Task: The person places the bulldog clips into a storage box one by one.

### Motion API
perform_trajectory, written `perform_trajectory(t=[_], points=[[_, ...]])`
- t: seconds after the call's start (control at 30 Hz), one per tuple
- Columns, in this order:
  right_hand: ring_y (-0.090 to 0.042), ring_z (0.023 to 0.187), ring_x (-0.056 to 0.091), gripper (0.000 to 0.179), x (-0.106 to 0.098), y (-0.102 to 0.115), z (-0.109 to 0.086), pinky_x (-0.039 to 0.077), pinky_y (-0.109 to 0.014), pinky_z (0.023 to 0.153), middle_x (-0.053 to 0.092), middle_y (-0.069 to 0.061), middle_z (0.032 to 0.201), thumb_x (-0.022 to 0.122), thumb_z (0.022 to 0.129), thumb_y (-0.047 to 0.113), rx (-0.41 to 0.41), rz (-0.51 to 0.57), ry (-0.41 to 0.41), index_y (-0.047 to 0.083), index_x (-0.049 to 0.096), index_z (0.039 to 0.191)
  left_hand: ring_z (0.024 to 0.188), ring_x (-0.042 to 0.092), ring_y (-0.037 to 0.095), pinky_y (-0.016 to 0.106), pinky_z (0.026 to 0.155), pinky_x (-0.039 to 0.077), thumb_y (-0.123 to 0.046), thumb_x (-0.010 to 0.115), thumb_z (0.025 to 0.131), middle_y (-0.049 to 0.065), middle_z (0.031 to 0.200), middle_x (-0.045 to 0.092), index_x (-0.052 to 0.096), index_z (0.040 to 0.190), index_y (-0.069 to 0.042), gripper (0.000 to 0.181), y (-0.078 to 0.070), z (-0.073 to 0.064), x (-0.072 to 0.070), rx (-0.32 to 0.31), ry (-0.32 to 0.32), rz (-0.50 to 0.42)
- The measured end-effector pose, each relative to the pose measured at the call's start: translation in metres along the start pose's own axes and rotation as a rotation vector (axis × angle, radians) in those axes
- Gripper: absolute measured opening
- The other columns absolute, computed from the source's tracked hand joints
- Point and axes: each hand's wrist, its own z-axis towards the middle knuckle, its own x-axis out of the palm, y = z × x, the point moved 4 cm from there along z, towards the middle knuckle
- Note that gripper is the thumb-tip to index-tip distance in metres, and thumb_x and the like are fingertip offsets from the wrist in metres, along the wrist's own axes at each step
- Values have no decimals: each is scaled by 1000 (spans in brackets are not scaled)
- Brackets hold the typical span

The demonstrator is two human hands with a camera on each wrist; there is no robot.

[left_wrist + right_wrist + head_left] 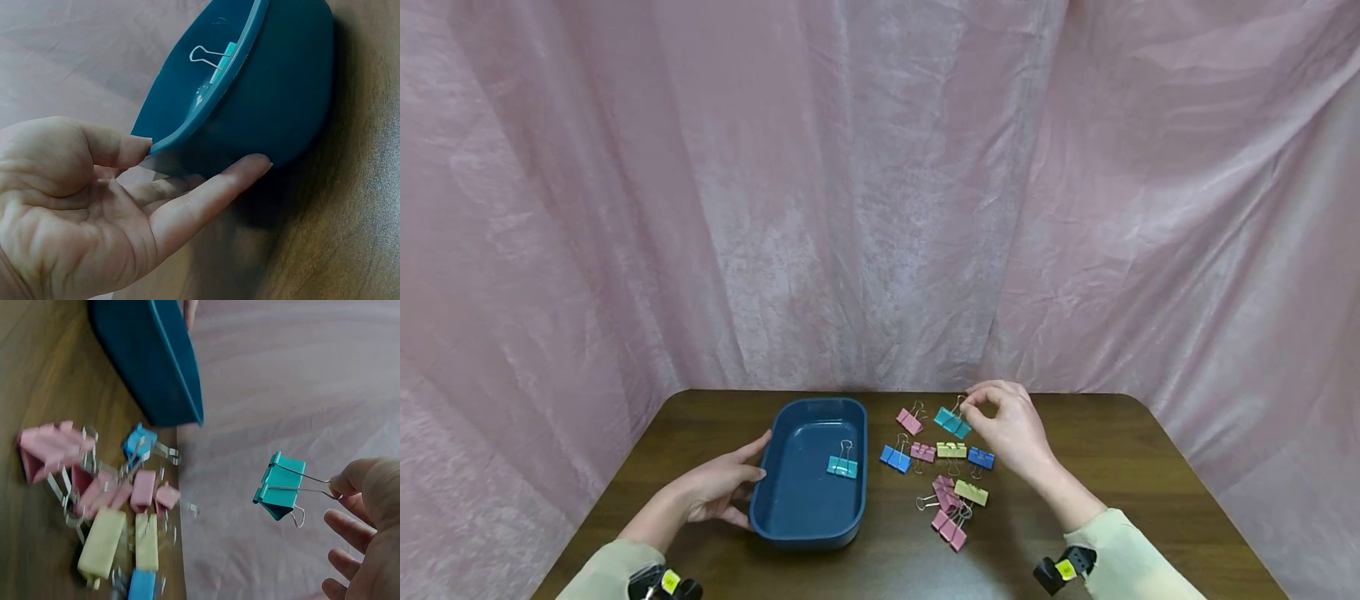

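Observation:
My left hand (726, 486) holds the left side of a deep blue plastic container (808, 533), one digit at its rim and others along the outer wall. A turquoise binder clip (842, 467) stands inside it, one wire handle raised. My right hand (1011, 425) pinches a second turquoise binder clip (286, 484) by a wire handle, between thumb and finger; its other fingers are spread apart. In the right wrist view this clip hangs off the fingertips, away from the other clips.
Several binder clips lie on the brown wooden table (700, 417) right of the container: pink (910, 421), blue (896, 458), yellow (951, 450) and another blue one (981, 458). Nearer me, pink clips (950, 530) and a yellow clip (972, 492) lie bunched. A pink curtain (880, 208) hangs behind.

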Motion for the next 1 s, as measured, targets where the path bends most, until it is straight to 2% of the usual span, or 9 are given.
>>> perform_trajectory(t=[0.33,0.67,1.0], points=[[-21,117,54,8,41,43,4,43,-43,101,72,3,110,78,90,20,-69,59,111,23,75,83,118,60,48,62,75,58,-10,42,109,41,149,33,-3,166,-22,74,1,2,2,-8,6,-12],[-22,116,53,8,87,80,1,44,-45,99,71,2,110,79,90,22,-207,60,244,25,77,83,119,58,52,64,76,57,-9,43,108,43,148,31,-2,166,-22,74,2,-1,3,-18,-28,-30],[-19,117,53,10,112,106,0,44,-47,100,68,8,112,78,92,29,-284,0,316,28,75,83,118,59,49,65,77,57,-10,43,109,41,148,34,-2,166,-23,73,5,-4,1,-14,-27,-50]])
